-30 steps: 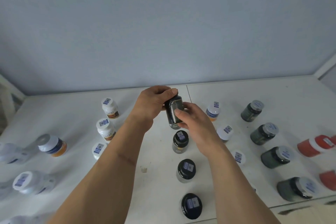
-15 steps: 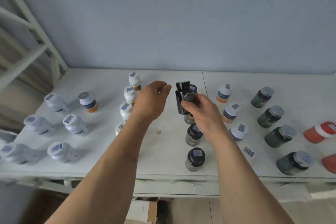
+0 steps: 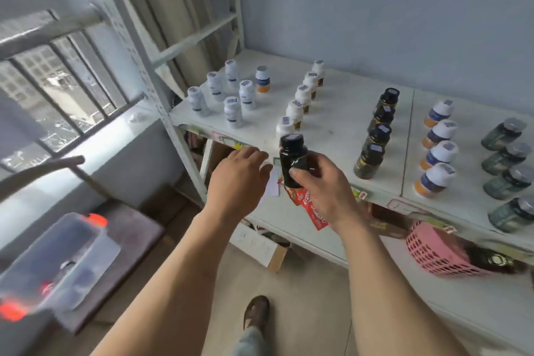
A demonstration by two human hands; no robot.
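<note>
The right grip clasps a dark glossy plastic bottle with a black cap, held upright and clear of the white metal shelf. The bottle's contents cannot be seen. The left grip hangs released at its 9 o'clock. This looks like the carrying step. The next move probably calls for a swing toward the clear plastic bin at 8 o'clock, whose contents are blurred.
</note>
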